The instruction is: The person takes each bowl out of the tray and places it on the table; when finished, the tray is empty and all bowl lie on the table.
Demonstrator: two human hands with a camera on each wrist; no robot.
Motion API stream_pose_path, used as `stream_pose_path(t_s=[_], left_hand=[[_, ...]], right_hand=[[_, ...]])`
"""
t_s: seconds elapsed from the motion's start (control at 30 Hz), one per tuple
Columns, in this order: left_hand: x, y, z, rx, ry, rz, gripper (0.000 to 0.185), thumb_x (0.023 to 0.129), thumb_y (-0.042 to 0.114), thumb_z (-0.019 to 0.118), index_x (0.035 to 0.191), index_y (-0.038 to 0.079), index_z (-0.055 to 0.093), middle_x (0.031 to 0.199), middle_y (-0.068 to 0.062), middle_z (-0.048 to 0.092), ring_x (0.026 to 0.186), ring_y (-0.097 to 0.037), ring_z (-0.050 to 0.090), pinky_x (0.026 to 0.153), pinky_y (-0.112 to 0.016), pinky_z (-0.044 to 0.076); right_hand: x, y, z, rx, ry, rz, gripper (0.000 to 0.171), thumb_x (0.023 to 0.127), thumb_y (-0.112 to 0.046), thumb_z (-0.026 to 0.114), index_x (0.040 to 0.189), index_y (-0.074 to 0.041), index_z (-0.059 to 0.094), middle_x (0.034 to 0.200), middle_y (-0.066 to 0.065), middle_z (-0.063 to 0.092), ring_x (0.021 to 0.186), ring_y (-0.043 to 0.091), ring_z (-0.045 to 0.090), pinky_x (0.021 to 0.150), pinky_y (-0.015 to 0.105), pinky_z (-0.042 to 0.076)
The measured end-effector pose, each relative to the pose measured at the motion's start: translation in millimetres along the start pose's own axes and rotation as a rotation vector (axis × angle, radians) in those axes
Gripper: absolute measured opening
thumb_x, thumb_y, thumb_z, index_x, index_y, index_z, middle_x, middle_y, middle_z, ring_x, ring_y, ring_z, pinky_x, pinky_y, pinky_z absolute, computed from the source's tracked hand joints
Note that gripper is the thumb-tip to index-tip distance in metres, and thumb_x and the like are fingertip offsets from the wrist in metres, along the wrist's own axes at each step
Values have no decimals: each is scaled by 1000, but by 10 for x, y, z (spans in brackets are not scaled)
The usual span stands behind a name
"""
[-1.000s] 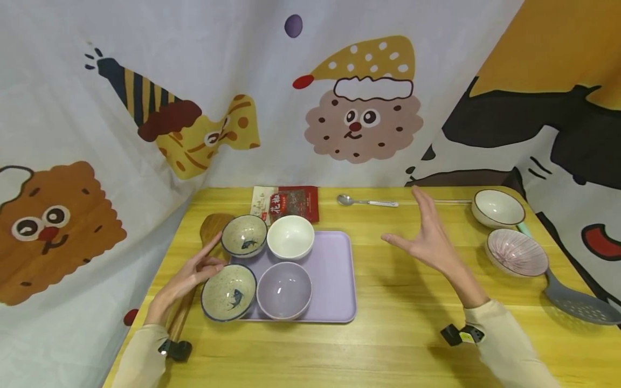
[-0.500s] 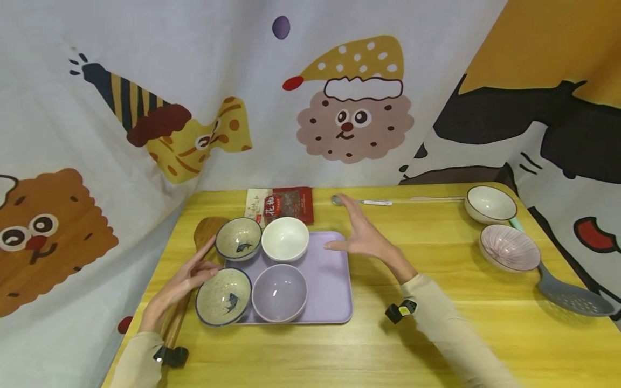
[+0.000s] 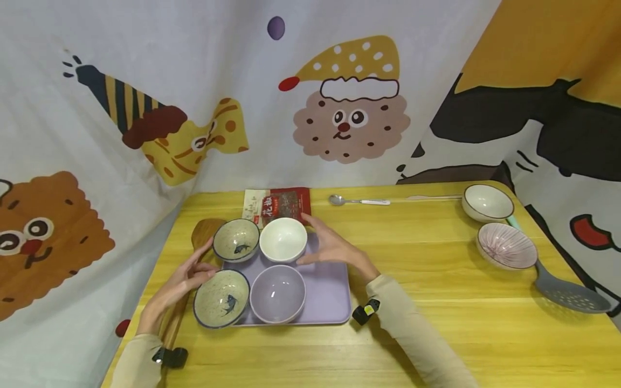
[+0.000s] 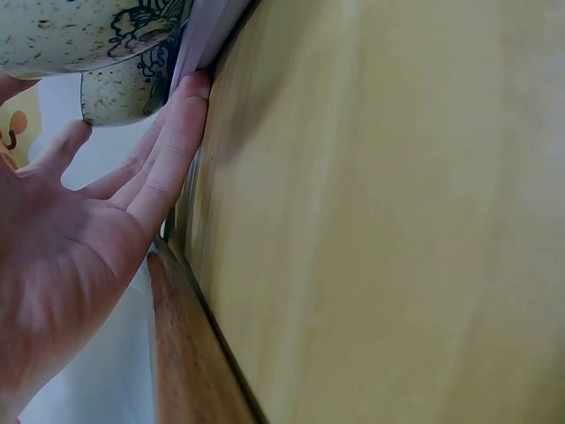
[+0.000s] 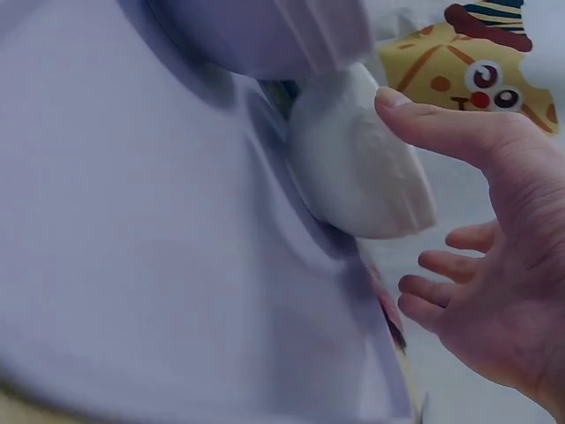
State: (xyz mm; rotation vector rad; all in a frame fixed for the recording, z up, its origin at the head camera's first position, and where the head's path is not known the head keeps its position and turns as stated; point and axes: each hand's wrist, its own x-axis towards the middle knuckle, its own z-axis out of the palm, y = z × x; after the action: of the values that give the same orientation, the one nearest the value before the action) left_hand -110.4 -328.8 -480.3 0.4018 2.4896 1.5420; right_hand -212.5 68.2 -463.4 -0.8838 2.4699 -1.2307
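A lilac tray holds two speckled fish bowls, a white bowl and a lilac bowl. My left hand lies open at the tray's left edge, and in the left wrist view its straight fingertips touch the rim under the speckled bowls. My right hand is spread beside the white bowl. Its thumb touches the bowl's side, while the other fingers stay clear behind it.
A wooden spatula lies under my left hand. At the back are a red spice packet and a metal spoon. Far right stand a dark-rimmed white bowl, a pink ribbed bowl and a grey slotted spatula. Cloth walls close in the left and back.
My right hand has swept left from the open table to the white bowl on the tray. The left hand has stayed at the tray's left edge.
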Motion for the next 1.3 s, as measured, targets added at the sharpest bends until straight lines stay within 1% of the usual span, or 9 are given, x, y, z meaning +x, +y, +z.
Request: stream_pose_path(t_s=[0.13, 0.3, 0.47, 0.53, 0.7, 0.87, 1.03, 1.17, 1.3], left_hand=[[13, 4, 4, -4, 7, 23, 80, 101, 11, 57, 165, 16, 10, 121, -31, 66, 106, 0, 65, 90, -21, 51], [20, 28, 10, 1, 9, 26, 79, 101, 10, 57, 165, 14, 10, 118, -30, 68, 105, 0, 65, 89, -20, 51], [34, 43, 17, -1, 8, 4, 79, 101, 12, 57, 165, 16, 10, 120, -29, 68, 106, 0, 65, 91, -19, 49], [38, 43, 19, -2, 4, 7, 79, 102, 12, 56, 165, 16, 9, 121, -29, 67, 106, 0, 65, 92, -19, 49], [42, 17, 14, -6, -1, 11, 79, 102, 11, 55, 165, 16, 8, 122, -30, 66, 107, 1, 64, 92, -19, 49], [32, 4, 5, -5, 1, 2, 79, 102, 12, 55, 165, 20, 8, 123, -29, 66, 108, 1, 63, 93, -19, 48], [14, 13, 7, 4, -1, 3, 80, 102, 12, 55, 165, 19, 7, 122, -28, 67, 107, -2, 65, 93, -20, 48], [2, 15, 8, -2, -3, 3, 80, 102, 11, 55, 165, 18, 7, 121, -28, 67, 107, -3, 65, 93, -21, 48], [2, 27, 16, 3, -5, -2, 80, 102, 12, 55, 165, 18, 6, 122, -28, 67, 107, -2, 65, 93, -21, 48]], right_hand=[[39, -27, 68, -16, -6, -9, 123, 68, -36, 95, 162, -9, 20, 167, 14, 27, 152, 32, 28, 121, 54, 26], [111, -27, 125, 37, -26, -35, 124, 68, -29, 95, 161, -4, 19, 165, 17, 27, 151, 34, 30, 122, 55, 24], [174, -24, 128, 55, -22, -46, 124, 65, -26, 96, 161, -3, 21, 163, 18, 31, 148, 35, 35, 120, 54, 28], [185, -20, 125, 55, -12, -41, 124, 63, -26, 97, 160, -3, 23, 161, 18, 34, 146, 35, 39, 119, 54, 31], [188, 16, 147, 59, 38, -18, 121, 61, -31, 99, 159, -8, 31, 155, 12, 46, 140, 30, 48, 114, 51, 39], [164, 69, 165, 87, 117, -9, 119, 59, -35, 99, 157, -11, 36, 150, 8, 52, 135, 26, 52, 110, 49, 43], [130, 82, 119, 96, 195, -20, 118, 57, -32, 100, 155, -11, 38, 148, 10, 54, 130, 27, 56, 108, 48, 46], [78, 80, 56, 79, 243, -19, 119, 57, -35, 100, 156, -10, 38, 150, 11, 52, 130, 29, 57, 106, 49, 48], [2, 101, -14, 73, 294, -17, 117, 58, -37, 100, 155, -13, 39, 149, 9, 53, 129, 27, 57, 104, 47, 50]])
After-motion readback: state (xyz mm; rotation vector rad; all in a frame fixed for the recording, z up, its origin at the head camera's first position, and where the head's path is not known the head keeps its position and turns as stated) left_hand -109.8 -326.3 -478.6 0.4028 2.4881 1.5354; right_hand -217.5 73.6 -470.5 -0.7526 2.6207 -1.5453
